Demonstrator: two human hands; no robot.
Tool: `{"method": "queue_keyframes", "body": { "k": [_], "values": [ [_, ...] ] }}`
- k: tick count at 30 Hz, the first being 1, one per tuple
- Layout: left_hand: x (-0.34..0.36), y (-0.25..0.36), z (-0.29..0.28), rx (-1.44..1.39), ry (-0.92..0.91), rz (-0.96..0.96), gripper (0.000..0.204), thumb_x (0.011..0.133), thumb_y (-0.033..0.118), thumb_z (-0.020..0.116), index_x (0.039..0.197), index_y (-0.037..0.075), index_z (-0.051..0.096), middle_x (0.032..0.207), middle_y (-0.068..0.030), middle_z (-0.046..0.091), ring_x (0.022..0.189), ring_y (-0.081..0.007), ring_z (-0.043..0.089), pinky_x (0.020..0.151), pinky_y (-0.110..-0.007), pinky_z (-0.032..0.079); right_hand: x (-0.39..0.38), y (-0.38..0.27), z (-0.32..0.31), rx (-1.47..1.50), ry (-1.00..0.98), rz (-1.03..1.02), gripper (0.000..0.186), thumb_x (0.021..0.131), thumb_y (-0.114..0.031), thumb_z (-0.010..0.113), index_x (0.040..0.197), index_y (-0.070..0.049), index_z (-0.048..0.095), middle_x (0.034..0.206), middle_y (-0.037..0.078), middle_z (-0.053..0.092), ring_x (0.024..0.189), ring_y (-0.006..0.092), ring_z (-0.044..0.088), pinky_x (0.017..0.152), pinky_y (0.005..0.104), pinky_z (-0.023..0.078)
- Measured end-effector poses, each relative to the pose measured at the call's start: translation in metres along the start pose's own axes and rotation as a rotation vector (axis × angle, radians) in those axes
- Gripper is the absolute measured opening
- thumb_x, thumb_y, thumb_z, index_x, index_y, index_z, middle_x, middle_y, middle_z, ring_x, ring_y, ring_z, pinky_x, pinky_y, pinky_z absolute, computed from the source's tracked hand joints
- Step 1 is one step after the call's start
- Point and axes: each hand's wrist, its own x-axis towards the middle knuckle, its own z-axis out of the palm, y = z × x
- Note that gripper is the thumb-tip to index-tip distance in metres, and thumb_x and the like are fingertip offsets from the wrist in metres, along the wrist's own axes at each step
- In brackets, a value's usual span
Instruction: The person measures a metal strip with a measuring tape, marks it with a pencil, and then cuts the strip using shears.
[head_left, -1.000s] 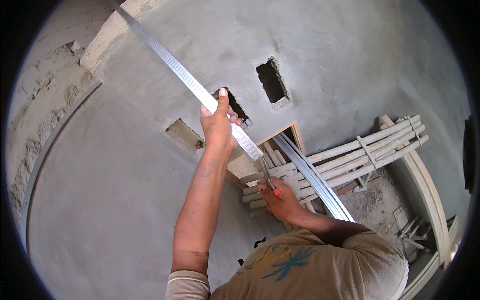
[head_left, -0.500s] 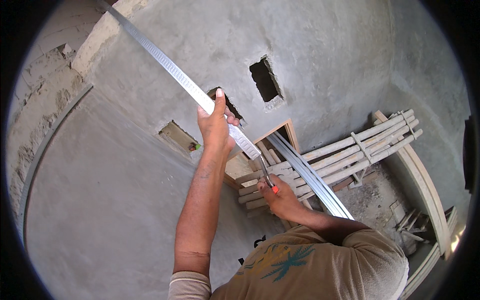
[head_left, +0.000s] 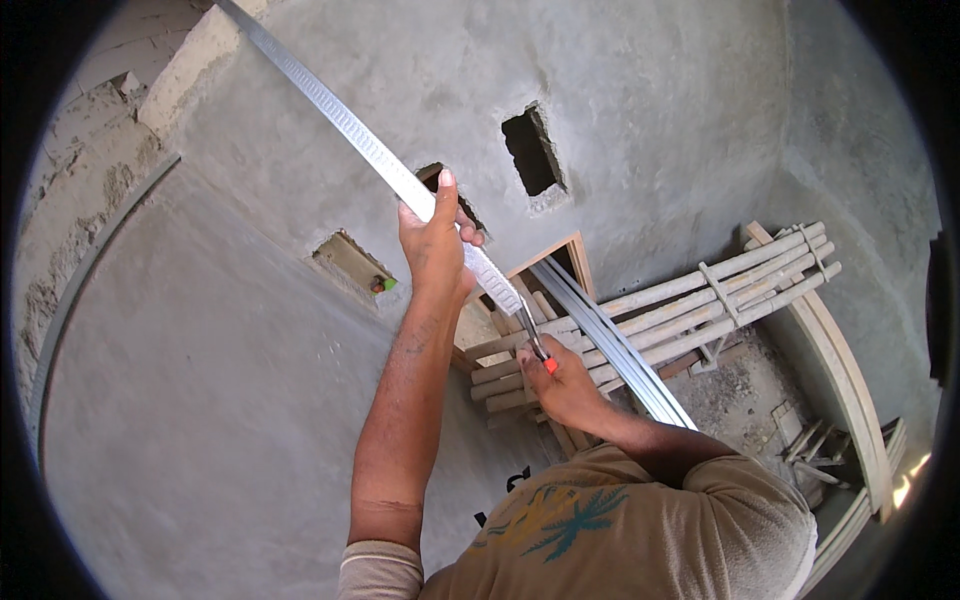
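Observation:
A long silvery metal profile (head_left: 345, 123) with a stamped pattern slants from the upper left down to the middle of the view. My left hand (head_left: 432, 245) is wrapped around it near its lower end, the thumb pointing up along it. In my right hand (head_left: 563, 385) is a slim steel hand tool (head_left: 534, 335) with red on its grip, resembling pliers or snips. Its tip meets the profile's lower end; the exact contact is too small to make out.
A grey plastered wall (head_left: 660, 120) has several rectangular cut-outs, one a dark hole (head_left: 533, 152). Bamboo poles (head_left: 700, 300) lashed together lie to the right, with more metal profiles (head_left: 610, 335) across them. Beside them runs a curved wooden plank (head_left: 845, 390). Rubble (head_left: 735, 400) covers the ground below.
The view has shifted slightly. My left hand and the profile's lower end sit a little further right in the picture; both grips are kept, and the tool stays at the profile's end.

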Motion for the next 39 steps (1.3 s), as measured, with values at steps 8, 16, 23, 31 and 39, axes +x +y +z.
{"method": "queue_keyframes", "body": {
  "k": [8,16,23,31,39],
  "values": [
    [0.007,-0.018,-0.008,0.077,0.030,0.071,0.040,0.094,0.033,0.075,0.106,0.008,0.047,0.075,-0.0012,0.046,0.055,-0.0110,0.046,0.049,-0.028,0.044,0.001,0.003,0.000,0.023,-0.021,0.066,0.023,0.107,-0.023,0.055,0.097,-0.002,0.056,0.068,0.003,0.047,0.067,0.0117,0.043,0.060,0.0334,0.040],
    [-0.012,-0.073,-0.023,0.073,0.064,-0.012,0.032,0.096,0.026,0.070,0.102,0.005,0.047,0.067,-0.0009,0.046,0.049,-0.0108,0.046,0.041,-0.029,0.043,0.003,0.025,-0.002,-0.068,-0.020,0.080,0.024,0.107,-0.024,0.056,0.095,-0.003,0.057,0.068,0.003,0.046,0.066,0.0127,0.042,0.061,0.0337,0.041],
    [-0.014,-0.073,-0.027,0.014,0.044,-0.047,0.028,0.095,0.024,0.071,0.094,0.009,0.047,0.063,0.0008,0.043,0.047,-0.0102,0.043,0.042,-0.029,0.040,0.005,0.039,-0.007,-0.068,-0.112,0.089,0.022,0.106,-0.024,0.057,0.102,-0.003,0.058,0.072,0.002,0.050,0.069,0.0114,0.046,0.064,0.0316,0.044],
    [-0.017,-0.061,-0.057,-0.202,-0.145,-0.264,0.019,0.089,0.017,0.070,0.089,0.017,0.051,0.057,0.0024,0.041,0.042,-0.0102,0.037,0.039,-0.028,0.030,-0.002,0.039,-0.041,0.010,-0.449,0.253,0.026,0.105,-0.024,0.059,0.120,-0.003,0.059,0.082,0.001,0.057,0.074,0.0084,0.056,0.065,0.0265,0.049],
    [-0.020,-0.062,-0.084,-0.342,-0.334,-0.340,0.009,0.089,0.016,0.061,0.090,0.016,0.052,0.055,0.0027,0.037,0.039,-0.0096,0.030,0.037,-0.027,0.027,0.018,0.015,-0.040,-0.191,-0.549,0.241,0.037,0.104,-0.036,0.059,0.118,-0.003,0.062,0.083,0.016,0.065,0.075,0.0249,0.063,0.073,0.0398,0.051]
  ]
}}
